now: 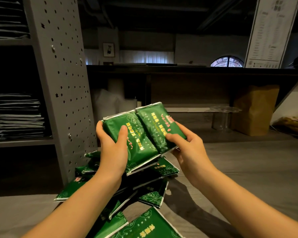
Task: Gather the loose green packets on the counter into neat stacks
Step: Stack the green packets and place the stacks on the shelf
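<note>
Littering grey counter (248,169) by shelving (62,74): green pkts (150,196)

A grey perforated panel (62,83) is standing at left, beside shelves (21,143) holding flat grey stacks (17,115). At right, a brown paper bag (255,109) is standing just beside a clear plastic stand (224,115); a framed picture (108,49) is hanging behind.

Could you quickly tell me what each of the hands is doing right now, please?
Left hand: holding the left green packet, thumb on top.
Right hand: holding the right green packet, thumb on top.
</note>
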